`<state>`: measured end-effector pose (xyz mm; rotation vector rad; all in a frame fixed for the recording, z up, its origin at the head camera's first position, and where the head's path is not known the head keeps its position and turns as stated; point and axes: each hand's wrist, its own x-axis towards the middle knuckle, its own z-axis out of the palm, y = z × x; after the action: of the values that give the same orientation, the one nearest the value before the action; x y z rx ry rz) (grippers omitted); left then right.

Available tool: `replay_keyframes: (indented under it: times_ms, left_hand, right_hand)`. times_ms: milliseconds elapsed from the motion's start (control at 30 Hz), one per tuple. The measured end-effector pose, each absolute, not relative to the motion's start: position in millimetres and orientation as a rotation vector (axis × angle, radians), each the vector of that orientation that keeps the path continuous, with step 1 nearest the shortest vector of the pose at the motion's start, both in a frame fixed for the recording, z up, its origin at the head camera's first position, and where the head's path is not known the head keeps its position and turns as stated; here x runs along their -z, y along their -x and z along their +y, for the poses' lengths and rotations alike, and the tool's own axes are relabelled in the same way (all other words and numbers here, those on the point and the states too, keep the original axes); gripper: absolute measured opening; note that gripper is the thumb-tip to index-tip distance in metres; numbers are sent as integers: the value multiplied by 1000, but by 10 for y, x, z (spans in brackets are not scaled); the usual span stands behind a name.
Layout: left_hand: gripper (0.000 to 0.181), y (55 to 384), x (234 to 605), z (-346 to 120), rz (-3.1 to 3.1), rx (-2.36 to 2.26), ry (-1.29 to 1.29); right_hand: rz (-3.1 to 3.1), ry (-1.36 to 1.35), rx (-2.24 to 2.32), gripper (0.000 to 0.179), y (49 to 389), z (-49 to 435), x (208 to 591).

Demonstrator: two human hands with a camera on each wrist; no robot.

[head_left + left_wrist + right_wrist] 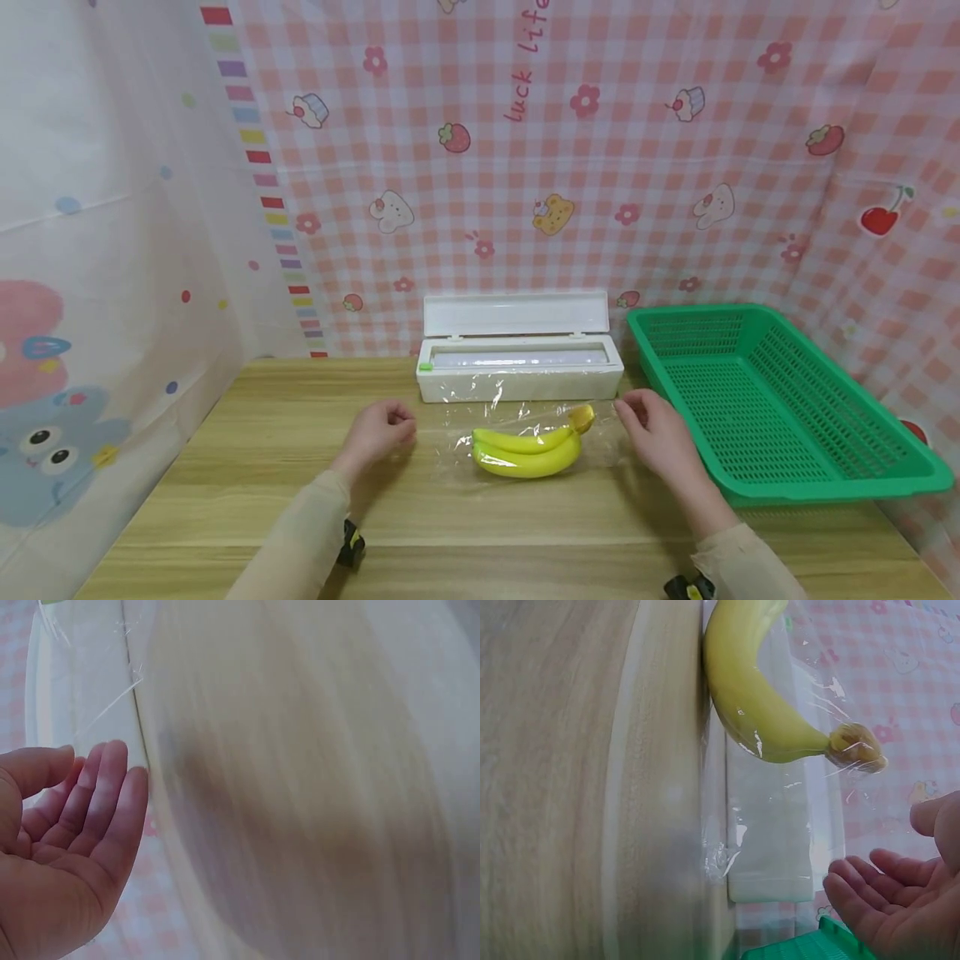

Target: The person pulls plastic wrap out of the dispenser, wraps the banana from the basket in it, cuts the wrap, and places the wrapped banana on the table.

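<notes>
A bunch of yellow bananas (pixel 527 456) lies on the wooden table under a sheet of clear plastic wrap (pixel 455 454). My left hand (pixel 380 433) hovers to the left of the wrap, its fingers loosely bent, nothing between them. Its thumb stands near the index finger in the left wrist view. To the right, my right hand (pixel 660 433) has its fingertips close to the wrap's edge by the banana stem (pixel 855 747). In the right wrist view its thumb is apart from the relaxed fingers. Behind the bananas stands a white wrap dispenser (pixel 517 385), lid raised.
A green plastic basket (pixel 832 492) stands at the right, close beside my right hand. The dispenser has a small green tab (pixel 426 367) at its left end. A pink checked cloth (pixel 480 183) hangs behind the table (pixel 420 533), with a white patterned cloth (pixel 112 208) at the left.
</notes>
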<state>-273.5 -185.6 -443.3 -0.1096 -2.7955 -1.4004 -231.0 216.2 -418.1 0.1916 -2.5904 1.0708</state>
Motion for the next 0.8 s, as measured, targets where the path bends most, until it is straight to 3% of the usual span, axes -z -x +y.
replay_keyframes:
  times_ms: [300, 533, 700, 800]
  left_hand:
    - [13, 2675, 4310, -1892, -2731, 1179, 251]
    - [13, 2580, 4232, -1782, -2634, 908, 551]
    - [25, 2505, 4228, -1682, -2553, 708, 729]
    - [32, 2461, 4236, -1626, -2435, 578, 860]
  right_hand:
    - [-2397, -466, -909, 41, 2277, 2147, 4162]
    - [-2211, -764, -648, 47, 2281, 2151, 4154]
    - [-2181, -932, -520, 59, 2290, 2151, 4129]
    - [-2179, -1035, -460, 46, 2295, 2151, 4122]
